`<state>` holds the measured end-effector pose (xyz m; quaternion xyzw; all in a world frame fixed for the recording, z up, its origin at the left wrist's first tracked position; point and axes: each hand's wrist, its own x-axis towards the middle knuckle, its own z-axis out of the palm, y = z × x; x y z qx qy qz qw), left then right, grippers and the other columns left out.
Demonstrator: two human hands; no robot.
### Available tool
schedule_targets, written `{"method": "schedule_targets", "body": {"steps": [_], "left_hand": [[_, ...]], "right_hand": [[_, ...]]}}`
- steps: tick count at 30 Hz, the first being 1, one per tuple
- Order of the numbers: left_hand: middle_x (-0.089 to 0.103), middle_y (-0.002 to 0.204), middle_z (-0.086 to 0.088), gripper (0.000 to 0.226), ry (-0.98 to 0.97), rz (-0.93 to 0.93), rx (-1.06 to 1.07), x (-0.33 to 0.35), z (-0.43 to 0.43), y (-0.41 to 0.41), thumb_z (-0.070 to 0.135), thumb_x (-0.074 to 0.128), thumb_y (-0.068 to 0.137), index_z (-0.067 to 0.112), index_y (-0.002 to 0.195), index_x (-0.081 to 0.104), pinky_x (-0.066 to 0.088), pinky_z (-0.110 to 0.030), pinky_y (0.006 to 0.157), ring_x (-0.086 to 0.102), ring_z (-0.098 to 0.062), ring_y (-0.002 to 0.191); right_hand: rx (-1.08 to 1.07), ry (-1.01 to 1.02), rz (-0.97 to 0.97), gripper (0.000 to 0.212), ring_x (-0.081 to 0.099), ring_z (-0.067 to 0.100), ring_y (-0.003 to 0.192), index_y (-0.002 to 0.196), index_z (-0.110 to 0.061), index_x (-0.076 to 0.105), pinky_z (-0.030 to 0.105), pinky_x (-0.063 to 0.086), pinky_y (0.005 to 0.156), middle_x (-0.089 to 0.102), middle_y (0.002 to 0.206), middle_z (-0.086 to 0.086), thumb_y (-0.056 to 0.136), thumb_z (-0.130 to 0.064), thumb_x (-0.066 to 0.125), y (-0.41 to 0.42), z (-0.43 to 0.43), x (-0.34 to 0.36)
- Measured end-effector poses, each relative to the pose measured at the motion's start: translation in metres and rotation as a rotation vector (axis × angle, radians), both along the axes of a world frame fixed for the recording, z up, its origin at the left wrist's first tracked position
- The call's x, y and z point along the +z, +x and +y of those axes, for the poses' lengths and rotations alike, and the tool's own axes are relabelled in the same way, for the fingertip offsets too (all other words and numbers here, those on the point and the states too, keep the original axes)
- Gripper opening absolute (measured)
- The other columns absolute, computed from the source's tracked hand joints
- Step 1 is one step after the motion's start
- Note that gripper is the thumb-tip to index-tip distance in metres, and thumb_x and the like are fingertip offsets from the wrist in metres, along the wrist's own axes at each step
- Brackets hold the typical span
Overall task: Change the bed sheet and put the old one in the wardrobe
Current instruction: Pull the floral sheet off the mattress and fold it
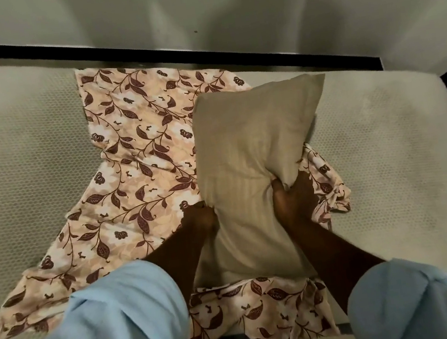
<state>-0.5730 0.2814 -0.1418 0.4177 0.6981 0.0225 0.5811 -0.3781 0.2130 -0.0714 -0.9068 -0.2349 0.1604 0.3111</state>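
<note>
Gripping a plump beige fabric pillow (253, 141) by its two long sides, the person holds it lengthwise out in front. The left hand (199, 219) grips the pillow's left edge with its fingers curled into the cloth. The right hand (293, 196) clutches the right edge, fingers bunched round a fold of the cover so that the fabric puckers there. Both forearms come out of rolled light-blue sleeves (118, 324) at the pillow's near end.

Under the pillow lies the crumpled cream bed sheet printed with maroon leaves and pale flowers (139, 158). It spreads wide to the pillow's left, shows as a bunched strip on its right, and hangs over the bed's edge below the pillow's near end. Whether the pillow rests on the sheet or is held just clear of it cannot be told.

On either side of the pillow, past the sheet, the off-white honeycomb-textured mattress (17, 159) lies uncovered. Beyond the pillow's far corner a black bed frame rail (141, 52) runs along a pale wall (250, 5).
</note>
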Motion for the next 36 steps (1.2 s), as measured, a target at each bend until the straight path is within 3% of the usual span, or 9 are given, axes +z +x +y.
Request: {"method": "schedule_targets", "body": {"steps": [2,4,8,10,15,18,26,33,36], "left_hand": [[0.065,0.127,-0.015,0.038,0.019,-0.122,0.091,0.011,0.003,-0.008,0.023,0.050,0.097,0.005,0.128,0.062,0.054,-0.043,0.097,0.063,-0.036,0.113],[0.064,0.114,-0.012,0.029,0.074,-0.168,0.197,0.028,0.010,-0.021,0.016,0.044,0.100,0.004,0.120,0.061,0.051,-0.036,0.088,0.061,-0.033,0.103],[0.067,0.117,-0.012,0.031,0.173,-0.126,0.400,0.050,0.031,-0.061,0.017,0.045,0.090,0.011,0.112,0.065,0.047,-0.038,0.097,0.059,-0.031,0.105],[0.063,0.115,-0.009,0.027,0.239,-0.045,0.460,0.063,0.046,-0.082,0.012,0.045,0.093,0.011,0.114,0.063,0.043,-0.034,0.093,0.055,-0.027,0.103],[0.066,0.105,-0.012,0.025,0.391,0.173,0.526,0.083,0.088,-0.172,0.016,0.045,0.091,0.013,0.107,0.065,0.047,-0.043,0.093,0.058,-0.036,0.101],[0.064,0.096,-0.013,0.021,0.447,0.224,0.615,0.092,0.108,-0.235,0.010,0.046,0.091,0.010,0.103,0.062,0.045,-0.041,0.090,0.058,-0.036,0.097],[0.067,0.108,-0.015,0.024,0.655,0.470,0.689,0.081,0.151,-0.369,0.012,0.045,0.096,0.008,0.112,0.062,0.045,-0.045,0.092,0.060,-0.036,0.102],[0.063,0.119,-0.009,0.025,0.602,0.654,0.740,0.093,0.204,-0.444,0.015,0.048,0.097,0.022,0.115,0.064,0.030,-0.053,0.113,0.057,-0.033,0.115],[0.060,0.120,-0.009,0.023,0.583,0.728,0.706,0.096,0.215,-0.467,0.019,0.050,0.096,0.025,0.114,0.063,0.033,-0.056,0.110,0.056,-0.034,0.114]], "right_hand": [[0.017,0.031,-0.051,0.069,0.050,0.035,0.132,0.144,-0.008,0.049,0.047,0.034,0.113,0.057,0.142,0.015,0.087,-0.039,0.073,-0.011,0.011,0.015],[0.019,0.051,-0.035,0.069,0.054,0.035,0.128,0.141,-0.011,0.052,0.045,0.038,0.111,0.060,0.138,0.013,0.084,-0.047,0.067,-0.022,0.025,0.025],[0.058,0.059,0.036,0.069,0.055,0.038,0.126,0.140,-0.010,0.051,0.045,0.042,0.107,0.060,0.137,0.015,0.084,-0.049,0.061,-0.058,0.057,0.040],[0.055,0.089,0.100,0.070,0.054,0.037,0.127,0.141,-0.011,0.052,0.043,0.041,0.109,0.059,0.139,0.014,0.085,-0.050,0.062,-0.085,0.072,0.040],[0.131,0.132,0.298,0.072,0.050,0.032,0.134,0.149,-0.013,0.047,0.041,0.037,0.114,0.054,0.147,0.013,0.087,-0.043,0.066,-0.170,0.112,0.026],[0.236,0.152,0.398,0.076,0.047,0.030,0.138,0.149,-0.015,0.048,0.043,0.036,0.116,0.054,0.149,0.009,0.084,-0.052,0.063,-0.231,0.139,0.014],[0.357,0.172,0.731,0.088,0.055,0.026,0.131,0.145,-0.020,0.053,0.046,0.040,0.115,0.059,0.143,0.002,0.063,-0.052,0.063,-0.358,0.209,-0.024],[0.310,0.144,0.875,0.081,0.056,0.027,0.126,0.154,-0.021,0.040,0.042,0.043,0.113,0.057,0.145,0.005,0.079,-0.031,0.068,-0.444,0.268,-0.026],[0.374,0.186,0.886,0.085,0.058,0.025,0.125,0.152,-0.026,0.043,0.045,0.045,0.111,0.059,0.142,0.001,0.073,-0.045,0.067,-0.470,0.278,-0.028]]}}
